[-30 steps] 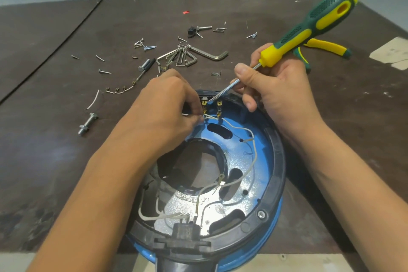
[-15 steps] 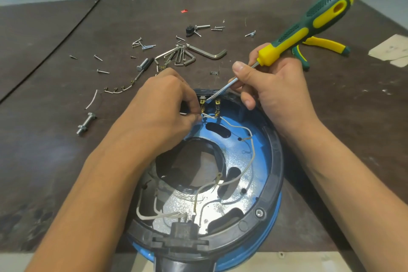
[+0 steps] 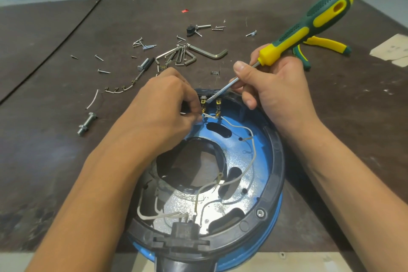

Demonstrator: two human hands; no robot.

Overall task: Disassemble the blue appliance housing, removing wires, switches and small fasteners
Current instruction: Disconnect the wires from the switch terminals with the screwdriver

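Prying at the switch terminal (image 3: 203,104) with the screwdriver (image 3: 287,42), the right hand (image 3: 280,93) has a pinching grip on its shaft; the left hand (image 3: 161,108) pinches the white wire (image 3: 234,127). The blue housing (image 3: 273,161) lies on the surface (image 3: 44,117). If the tip slips off, it could jab the left fingers or snap the terminal.

The housing (image 3: 266,161) is glossy blue inside with a black rim. Its wires (image 3: 234,126) are white and the terminals (image 3: 218,106) brass-yellow. The screwdriver (image 3: 304,31) has a green and yellow handle, dotted on the green, and a silver shaft. The table (image 3: 55,150) is mottled dark brown, and the scattered screws (image 3: 144,46) are silver.
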